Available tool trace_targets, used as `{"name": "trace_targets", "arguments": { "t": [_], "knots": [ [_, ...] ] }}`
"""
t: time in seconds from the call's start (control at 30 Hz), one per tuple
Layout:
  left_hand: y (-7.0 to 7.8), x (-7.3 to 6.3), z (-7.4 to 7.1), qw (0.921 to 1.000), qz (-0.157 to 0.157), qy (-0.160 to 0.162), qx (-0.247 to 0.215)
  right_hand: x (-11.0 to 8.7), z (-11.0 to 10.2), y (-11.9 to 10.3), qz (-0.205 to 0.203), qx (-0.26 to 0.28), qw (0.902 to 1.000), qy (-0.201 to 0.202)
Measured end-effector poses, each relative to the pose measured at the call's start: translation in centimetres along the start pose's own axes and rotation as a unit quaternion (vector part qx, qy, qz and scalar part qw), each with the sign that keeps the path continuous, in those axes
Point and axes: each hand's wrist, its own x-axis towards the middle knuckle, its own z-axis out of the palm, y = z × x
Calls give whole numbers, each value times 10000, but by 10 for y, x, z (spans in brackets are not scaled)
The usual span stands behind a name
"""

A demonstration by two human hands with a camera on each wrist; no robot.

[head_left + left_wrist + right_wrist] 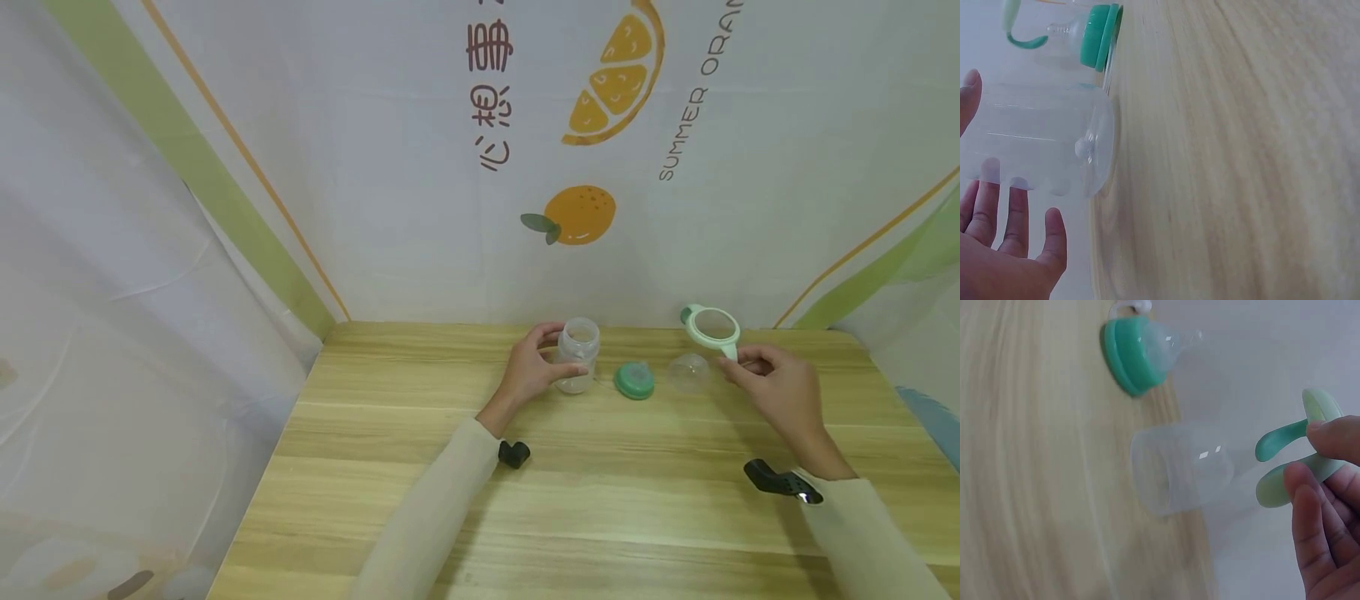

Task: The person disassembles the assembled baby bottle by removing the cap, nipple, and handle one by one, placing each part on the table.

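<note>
The clear baby bottle stands upright and uncapped on the table. My left hand is around it, thumb across the near side and fingers behind; in the left wrist view several fingertips show through the bottle wall. With thumb and fingers, my right hand pinches one grip of a pale green bottle handle ring, held above the table. The ring's darker green inner part shows in the right wrist view. Below and left of it is the clear dome cap.
Between the bottle and the dome cap sits a green screw collar with a clear nipple on top. The wooden table meets a white printed curtain at its back edge. Each wrist wears a black camera mount.
</note>
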Motion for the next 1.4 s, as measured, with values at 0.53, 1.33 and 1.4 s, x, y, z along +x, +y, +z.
{"name": "trace_targets", "arguments": {
  "t": [0.53,1.33,1.4],
  "knots": [
    [0,-2,1,10000,15,19,16,-18,-21,36,510,-656,9963,-199],
    [2,0,1,10000,-43,23,45,-30,-31,54,523,-1319,9882,-578],
    [2,0,1,10000,-45,25,21,-30,-32,55,480,-1345,9878,-627]
  ]
}}
